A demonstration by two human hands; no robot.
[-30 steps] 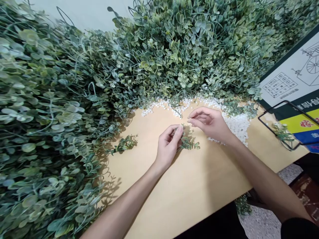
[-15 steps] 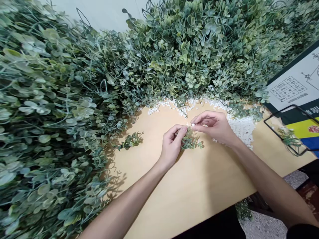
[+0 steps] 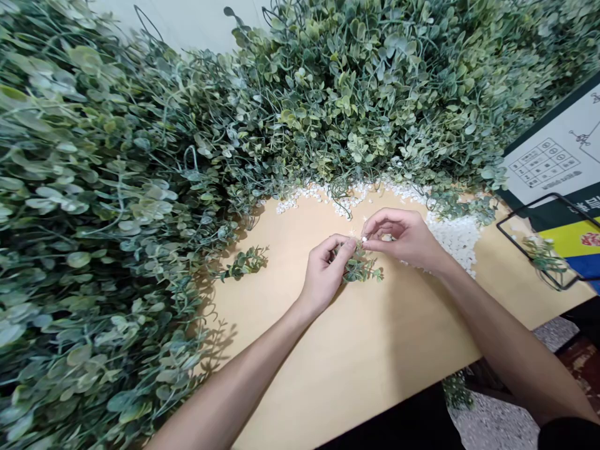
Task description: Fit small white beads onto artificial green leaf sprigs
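Leafy sprig between the two hands, over the tabletop; whether it touches the surface cannot be told. Left hand: thumb and curled fingers pinch the sprig, its gripped part hidden; a firm, still hold would likely serve best. Right hand: thumb and forefinger tips pinch a small white piece just beside the left thumb; light pressure and careful alignment seem advisable. Far right: heaped white pieces.
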